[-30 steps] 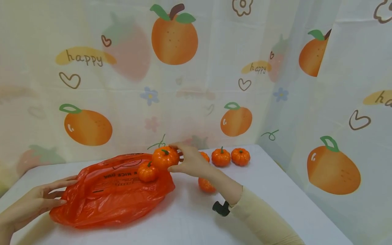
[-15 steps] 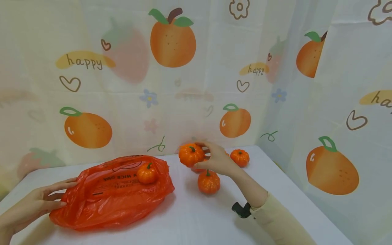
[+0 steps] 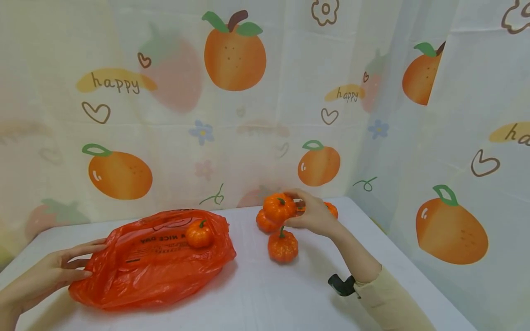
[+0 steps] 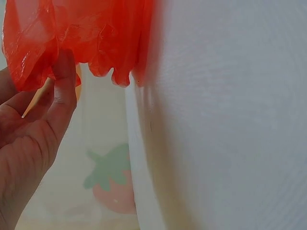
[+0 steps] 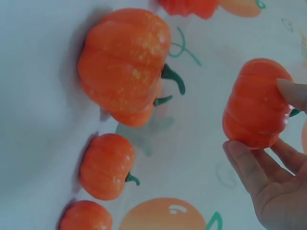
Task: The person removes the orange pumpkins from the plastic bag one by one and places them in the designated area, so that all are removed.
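A red plastic bag (image 3: 161, 271) lies on its side at the left of the table, with a small orange pumpkin (image 3: 199, 234) at its open end. My left hand (image 3: 51, 276) pinches the bag's left end between thumb and fingers; the left wrist view shows the thumb against the crinkled film. Above the table, my right hand (image 3: 312, 214) grips another pumpkin (image 5: 256, 103) between thumb and fingertips, its green stem partly behind the thumb. Below it stands a speckled pumpkin (image 3: 283, 247), and one more pumpkin (image 3: 266, 221) sits partly hidden behind the held one.
Further right, a pumpkin (image 3: 332, 209) shows past my right hand, and another pumpkin (image 5: 105, 165) appears in the right wrist view. A fruit-printed curtain (image 3: 256, 151) rises behind the white table (image 3: 248, 294). A black device (image 3: 341, 285) sits at my right wrist.
My right hand has carried its pumpkin rightward from beside the bag's open end to above the other pumpkins. My left hand and the bag have stayed nearly still.
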A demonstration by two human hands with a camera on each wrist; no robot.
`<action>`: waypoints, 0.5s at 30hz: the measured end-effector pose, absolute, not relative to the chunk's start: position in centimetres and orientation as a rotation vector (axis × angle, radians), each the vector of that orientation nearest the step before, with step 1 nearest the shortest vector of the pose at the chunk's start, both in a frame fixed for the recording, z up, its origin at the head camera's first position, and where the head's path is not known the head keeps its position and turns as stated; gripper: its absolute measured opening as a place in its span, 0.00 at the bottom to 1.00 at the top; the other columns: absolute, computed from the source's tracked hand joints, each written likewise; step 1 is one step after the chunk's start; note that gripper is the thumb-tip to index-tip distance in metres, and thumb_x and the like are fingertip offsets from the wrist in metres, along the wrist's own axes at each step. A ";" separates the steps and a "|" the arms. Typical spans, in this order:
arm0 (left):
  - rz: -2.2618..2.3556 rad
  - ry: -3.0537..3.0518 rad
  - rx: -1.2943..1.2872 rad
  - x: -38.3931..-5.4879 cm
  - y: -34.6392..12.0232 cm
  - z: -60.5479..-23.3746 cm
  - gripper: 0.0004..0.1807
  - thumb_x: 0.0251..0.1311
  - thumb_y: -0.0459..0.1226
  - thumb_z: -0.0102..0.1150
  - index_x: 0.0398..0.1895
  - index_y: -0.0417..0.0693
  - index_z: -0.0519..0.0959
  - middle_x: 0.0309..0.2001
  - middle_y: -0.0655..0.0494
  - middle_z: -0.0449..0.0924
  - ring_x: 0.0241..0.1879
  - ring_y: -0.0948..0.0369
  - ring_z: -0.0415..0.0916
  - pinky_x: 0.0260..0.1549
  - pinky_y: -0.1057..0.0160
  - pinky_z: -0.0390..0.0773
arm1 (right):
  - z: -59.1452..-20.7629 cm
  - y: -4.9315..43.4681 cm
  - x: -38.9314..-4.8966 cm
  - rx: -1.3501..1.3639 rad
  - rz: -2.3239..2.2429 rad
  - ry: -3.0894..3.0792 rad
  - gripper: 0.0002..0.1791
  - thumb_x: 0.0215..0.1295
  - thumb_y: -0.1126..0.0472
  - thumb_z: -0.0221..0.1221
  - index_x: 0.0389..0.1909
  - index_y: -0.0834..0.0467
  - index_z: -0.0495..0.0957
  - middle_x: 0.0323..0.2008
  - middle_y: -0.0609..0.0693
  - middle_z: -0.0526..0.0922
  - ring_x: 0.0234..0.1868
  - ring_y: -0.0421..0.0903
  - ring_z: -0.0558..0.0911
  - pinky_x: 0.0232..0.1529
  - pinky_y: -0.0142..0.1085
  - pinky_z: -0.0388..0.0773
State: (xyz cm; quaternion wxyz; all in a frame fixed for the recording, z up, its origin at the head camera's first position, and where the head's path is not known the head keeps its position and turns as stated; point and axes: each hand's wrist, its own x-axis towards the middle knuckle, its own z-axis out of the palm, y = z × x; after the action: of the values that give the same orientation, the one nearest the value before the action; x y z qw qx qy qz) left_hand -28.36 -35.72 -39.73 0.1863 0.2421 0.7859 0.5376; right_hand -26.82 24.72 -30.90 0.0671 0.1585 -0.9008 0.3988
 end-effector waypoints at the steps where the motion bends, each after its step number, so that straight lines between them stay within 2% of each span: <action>1: 1.515 2.216 0.688 -28.3 -35.7 -39.8 0.29 0.71 0.27 0.44 0.74 0.51 0.62 0.61 0.99 0.63 0.51 0.79 0.75 0.43 0.68 0.83 | -30.9 25.0 -26.9 0.471 1.195 -2.718 0.39 0.51 0.57 0.71 0.67 0.47 0.70 0.66 0.49 0.75 0.61 0.56 0.78 0.53 0.45 0.82; 6: 1.524 2.206 0.687 -28.3 -35.7 -39.9 0.30 0.71 0.27 0.44 0.75 0.50 0.61 0.61 0.98 0.63 0.52 0.79 0.75 0.44 0.67 0.83 | -31.0 26.2 -27.0 0.435 1.207 -2.737 0.40 0.50 0.57 0.72 0.67 0.50 0.70 0.66 0.51 0.75 0.62 0.56 0.77 0.57 0.49 0.80; 11: 1.524 2.191 0.646 -28.5 -35.6 -39.7 0.30 0.71 0.29 0.44 0.75 0.53 0.61 0.60 0.99 0.63 0.51 0.79 0.75 0.44 0.66 0.83 | -31.1 27.3 -27.2 0.430 1.185 -2.768 0.41 0.50 0.58 0.72 0.67 0.53 0.69 0.66 0.54 0.75 0.60 0.57 0.78 0.56 0.48 0.81; 15: 1.529 2.187 0.669 -28.4 -35.5 -39.7 0.30 0.71 0.28 0.44 0.75 0.51 0.60 0.62 0.99 0.63 0.52 0.78 0.75 0.44 0.67 0.83 | -31.3 28.1 -27.3 0.419 1.161 -2.795 0.40 0.49 0.59 0.72 0.67 0.54 0.69 0.65 0.54 0.75 0.60 0.57 0.78 0.55 0.47 0.82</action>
State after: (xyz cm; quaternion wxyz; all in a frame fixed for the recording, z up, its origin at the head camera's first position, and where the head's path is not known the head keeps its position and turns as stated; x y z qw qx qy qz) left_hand -28.36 -35.50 -39.72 0.1941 0.2384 0.7798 0.5453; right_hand -27.32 28.12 -31.33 0.0433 0.1371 -0.9139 0.3795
